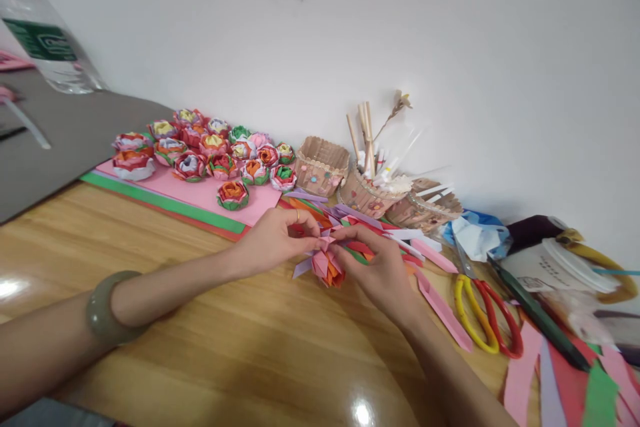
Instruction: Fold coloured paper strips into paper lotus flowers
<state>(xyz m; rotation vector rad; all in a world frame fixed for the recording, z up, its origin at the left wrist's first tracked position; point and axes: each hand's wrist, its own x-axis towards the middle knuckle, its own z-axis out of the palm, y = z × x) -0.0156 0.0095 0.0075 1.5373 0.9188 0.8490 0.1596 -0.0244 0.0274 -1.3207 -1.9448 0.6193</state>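
Near the middle of the wooden table, my left hand (281, 240) and my right hand (377, 265) meet over a small folded paper flower (327, 267) in pink and orange. My left thumb and fingertips pinch a pink paper piece at its top. The fingertips of my right hand press on the same pink piece from the other side. A bangle circles my left wrist, and a ring shows on a left finger. Folded paper strips (443, 307) lie behind and beside my right hand.
Several finished paper flowers (233, 193) stand on stacked coloured sheets (200, 203) at the back left. Decorated baskets (320, 167) line the wall. Scissors (487, 313), a dark green pen-like tool (540, 317), a white tub (550, 270) and loose paper strips are at the right. A bottle (50, 47) stands far left.
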